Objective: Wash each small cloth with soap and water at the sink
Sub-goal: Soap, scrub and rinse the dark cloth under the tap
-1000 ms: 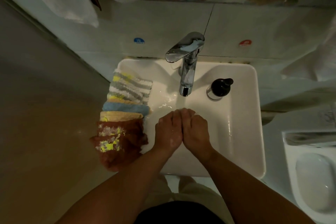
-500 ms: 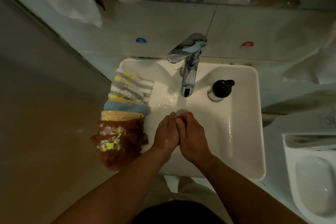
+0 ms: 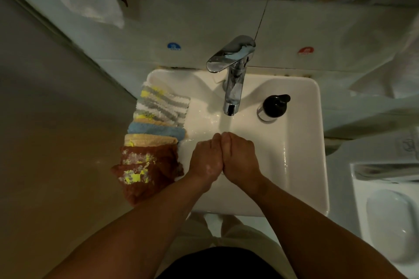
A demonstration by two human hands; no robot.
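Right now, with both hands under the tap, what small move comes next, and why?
Probably the left hand should reach for the brown cloth beside it: water runs, yet it and the right hand show no cloth; the stack sits on the sink rim.

left hand | right hand | uncrossed, side by side again

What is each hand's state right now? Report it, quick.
Left hand: pressed against the other under the running water; open or closed cannot be told.
Right hand: pressed against the left; likewise cannot be told.
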